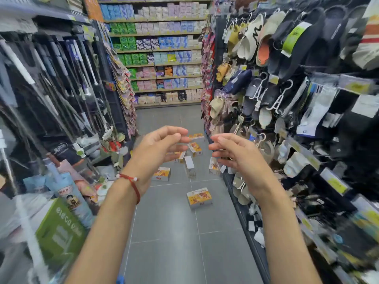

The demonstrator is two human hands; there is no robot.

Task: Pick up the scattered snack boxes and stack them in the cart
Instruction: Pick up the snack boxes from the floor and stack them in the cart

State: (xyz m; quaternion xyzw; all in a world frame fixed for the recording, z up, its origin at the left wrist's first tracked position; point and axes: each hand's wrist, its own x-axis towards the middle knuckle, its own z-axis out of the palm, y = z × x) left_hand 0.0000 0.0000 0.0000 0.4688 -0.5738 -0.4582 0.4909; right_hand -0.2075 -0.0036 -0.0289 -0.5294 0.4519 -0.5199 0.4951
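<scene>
Head view: a person is standing in a shop aisle, both bare arms reaching forward over a grey tiled floor (170, 232).
Left hand (155, 150): it is hanging in the air with fingers spread and lightly curled, holding nothing; a red string bracelet (133, 184) is sitting on the wrist.
Right hand (238, 150): it is facing the left one, fingers loose and apart, also gripping nothing.
Look of the boxes: they are small white cartons with an orange-yellow printed face; the print is too small to read.
Nearest box (199, 198): it is lying flat on the floor, face up, well apart from the rest.
Next boxes: one (161, 173) is lying flat to the left, one (189, 166) is showing a plain white side, one (214, 166) is leaning close to the right-hand rack.
Farther boxes: one (180, 156) is peeking out under the left fingers, one (195, 149) is showing between the hands, one (196, 136) is lying farthest off.
Count: seven boxes are showing; the hands may be hiding more.
Sides: umbrellas (61, 78) are hanging left, slippers (266, 37) right.
Far end: shelves (160, 50) of packets are closing the aisle.
</scene>
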